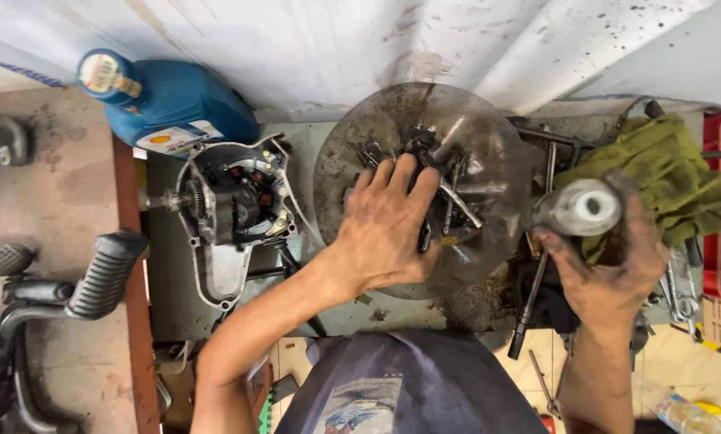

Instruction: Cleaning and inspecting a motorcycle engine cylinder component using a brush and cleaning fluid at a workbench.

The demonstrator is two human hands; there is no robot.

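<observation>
sorting small parts in the greasy pan

the counter (392,317) carried a round metal pan (489,153). his left hand (384,229) lay spread over the loose parts (449,193) there; better to pick singly. his right hand (614,273) gripped a grey cylinder (581,209).

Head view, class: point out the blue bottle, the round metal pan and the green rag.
blue bottle (179,100), head view, its side.
round metal pan (501,173), head view, bare inner wall.
green rag (670,173), head view, its middle.

Single head-worn view, looking steeply down, close over the workbench (215,313), wall beyond
</observation>
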